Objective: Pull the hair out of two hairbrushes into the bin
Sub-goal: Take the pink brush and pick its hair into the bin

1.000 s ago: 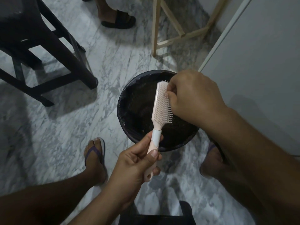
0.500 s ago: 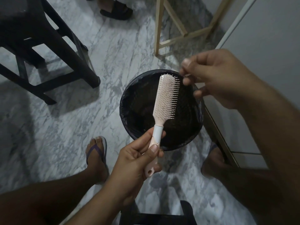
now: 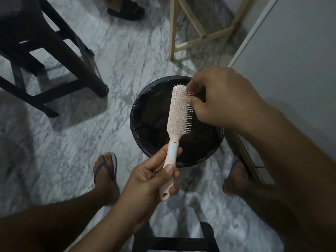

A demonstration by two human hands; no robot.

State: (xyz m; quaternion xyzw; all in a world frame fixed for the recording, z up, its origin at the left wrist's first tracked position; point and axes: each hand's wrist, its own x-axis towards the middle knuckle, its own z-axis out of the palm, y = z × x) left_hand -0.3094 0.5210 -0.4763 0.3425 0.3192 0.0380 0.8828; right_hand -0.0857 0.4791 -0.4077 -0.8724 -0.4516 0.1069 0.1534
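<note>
left hand (image 3: 145, 180) grips hairbrush (image 3: 177, 113) over bin (image 3: 134, 115), right hand (image 3: 223, 99) pinches bristles (image 3: 188, 121).

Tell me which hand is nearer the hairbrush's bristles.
Right. The right hand pinches the bristles at their far end; the left hand grips the handle below them.

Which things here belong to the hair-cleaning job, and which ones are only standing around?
Job: pink hairbrush; left hand gripping its handle; right hand pinching at its bristles; black-lined bin under the brush.
Not part of it: dark chair; wooden stand; black sandal; dark stool at the bottom edge.
</note>
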